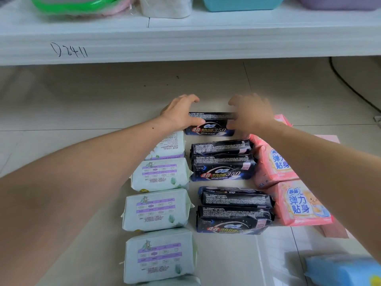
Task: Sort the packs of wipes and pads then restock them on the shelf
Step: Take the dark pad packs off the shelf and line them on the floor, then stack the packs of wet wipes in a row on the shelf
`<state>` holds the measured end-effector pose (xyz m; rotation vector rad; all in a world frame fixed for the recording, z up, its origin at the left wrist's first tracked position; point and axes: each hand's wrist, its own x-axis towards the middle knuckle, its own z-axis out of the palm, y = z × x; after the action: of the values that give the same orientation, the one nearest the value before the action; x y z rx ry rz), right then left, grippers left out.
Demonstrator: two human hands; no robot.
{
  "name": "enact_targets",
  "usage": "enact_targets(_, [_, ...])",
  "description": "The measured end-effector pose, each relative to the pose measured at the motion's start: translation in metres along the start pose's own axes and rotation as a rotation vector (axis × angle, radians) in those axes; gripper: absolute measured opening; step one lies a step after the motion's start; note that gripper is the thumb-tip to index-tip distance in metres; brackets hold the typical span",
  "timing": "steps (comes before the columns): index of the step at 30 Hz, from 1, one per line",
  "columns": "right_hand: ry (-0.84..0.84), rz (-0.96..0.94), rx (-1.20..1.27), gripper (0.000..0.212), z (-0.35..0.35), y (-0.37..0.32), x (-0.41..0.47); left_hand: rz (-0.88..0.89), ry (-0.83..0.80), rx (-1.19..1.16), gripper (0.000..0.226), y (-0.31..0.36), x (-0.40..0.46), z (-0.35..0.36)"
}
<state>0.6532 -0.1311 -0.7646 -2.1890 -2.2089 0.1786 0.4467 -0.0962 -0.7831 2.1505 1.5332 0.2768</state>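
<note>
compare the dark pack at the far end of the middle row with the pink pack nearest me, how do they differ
The far dark pack is navy-black with a night-sky print; the near pink pack is pink.
The dark pack has the left hand and right hand at its ends; the pink pack lies untouched.
The dark pack heads the middle row; the pink one is in the right row.
Both rest on the tiled floor.

- Dark navy packs (221,169): at least five, centre column, 12 to 6 o'clock.
- White-and-purple packs (157,209): four fully seen, 9 o'clock column.
- Pink packs (299,205): at least three, 3 o'clock.
- Blue pack (342,269): one, 5 o'clock.
</note>
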Motion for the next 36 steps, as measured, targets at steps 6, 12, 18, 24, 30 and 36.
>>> enact_targets(6, [0.012, -0.007, -0.006, 0.069, -0.021, -0.002, -0.008, 0.031, 0.005, 0.010, 0.071, 0.010, -0.008, -0.012])
enact_targets(12, [0.014, -0.020, -0.002, 0.060, -0.031, -0.003, -0.025, 0.033, 0.021, -0.005, 0.064, 0.020, -0.026, -0.019])
enact_targets(18, [-0.027, -0.017, 0.067, 0.040, -0.052, -0.007, -0.054, -0.078, 0.086, -0.031, 0.052, 0.033, -0.069, -0.029])
enact_targets(24, [-0.112, -0.012, 0.128, 0.035, -0.110, -0.017, -0.090, -0.146, 0.042, -0.020, 0.045, 0.065, -0.113, -0.080])
enact_targets(30, [-0.188, 0.023, 0.181, 0.034, -0.209, -0.029, -0.104, -0.200, 0.027, -0.013, 0.038, 0.109, -0.135, -0.169])
enact_targets(36, [-0.226, 0.008, 0.219, 0.036, -0.310, -0.045, -0.113, -0.212, -0.017, -0.033, 0.039, 0.166, -0.148, -0.260])
